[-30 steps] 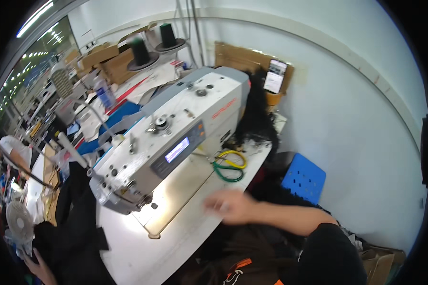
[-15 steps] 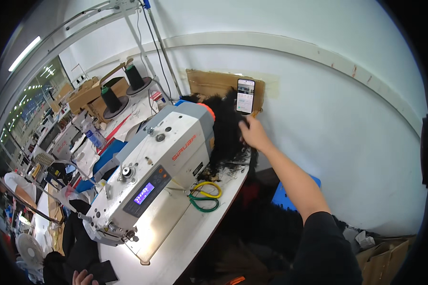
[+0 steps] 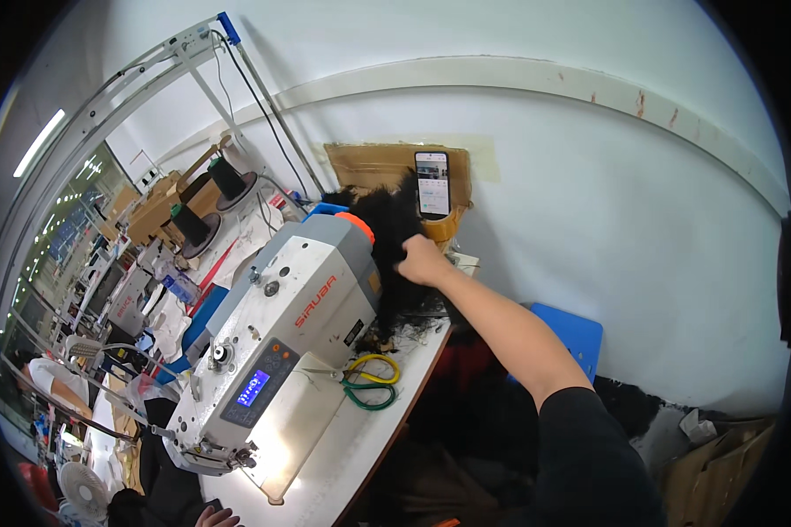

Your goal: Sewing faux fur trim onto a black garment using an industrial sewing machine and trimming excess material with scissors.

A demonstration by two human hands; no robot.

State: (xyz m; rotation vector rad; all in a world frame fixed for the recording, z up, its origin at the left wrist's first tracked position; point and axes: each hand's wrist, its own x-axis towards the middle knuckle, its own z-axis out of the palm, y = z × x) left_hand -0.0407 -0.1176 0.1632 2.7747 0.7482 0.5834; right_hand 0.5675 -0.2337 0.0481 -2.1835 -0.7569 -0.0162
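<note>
Left hand (image 3: 213, 516): we see only the fingertips at the bottom edge, next to dark fabric (image 3: 171, 479) under the needle end of the sewing machine (image 3: 277, 338). We can't tell its grip or whether it holds anything.

Sewing machine sits diagonally on the white table (image 3: 360, 448), needle end low-left, motor end with the orange handwheel (image 3: 356, 225) up-right. Scissors (image 3: 367, 382) with yellow and green handles lie on the table just right of the machine body, untouched, well apart from both hands.

The thing in hand is the black fuzzy fabric pile (image 3: 387, 237), heaped behind the motor end against the wall and hanging down toward the table's far edge. Its long axis runs roughly vertical in the head view. It lies forward and up from us, at the far end of the machine.

Right hand (image 3: 424, 261): arm fully extended from lower right, fingers curled into the right side of the pile, gripping it. The right hand is on it; the left is far off at the opposite end of the machine.

Phone (image 3: 432, 184) stands against cardboard on the wall just above the right hand, not touching it.
</note>
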